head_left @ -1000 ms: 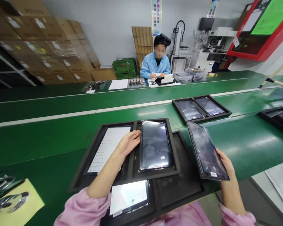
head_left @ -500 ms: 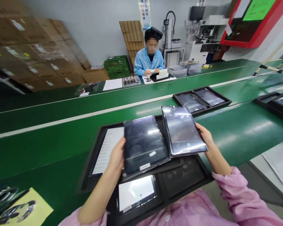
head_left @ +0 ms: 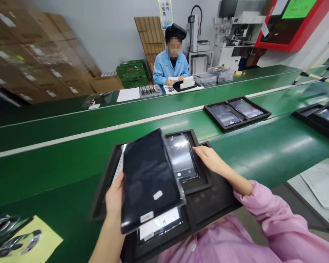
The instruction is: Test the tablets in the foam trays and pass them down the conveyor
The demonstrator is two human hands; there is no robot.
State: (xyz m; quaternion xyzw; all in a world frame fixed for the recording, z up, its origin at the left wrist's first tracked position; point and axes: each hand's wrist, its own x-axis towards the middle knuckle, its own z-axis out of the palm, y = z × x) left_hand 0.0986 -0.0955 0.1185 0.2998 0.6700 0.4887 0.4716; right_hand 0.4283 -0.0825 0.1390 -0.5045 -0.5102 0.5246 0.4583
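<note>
Gleaming dark tablet (head_left: 148, 179) — matte tray (head_left: 199, 187)

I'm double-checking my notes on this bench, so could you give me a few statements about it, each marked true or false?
1. The left hand holds a dark tablet at a tilt. True.
2. The right hand rests on a cardboard box. False: its fingers are at the edge of a lit tablet in the near tray.
3. The person opposite wears a blue jacket. True.
4. The yellow sheet lies at the picture's right edge. False: it lies at the lower left.
5. The tray beyond the right hand holds two tablets. True.
</note>
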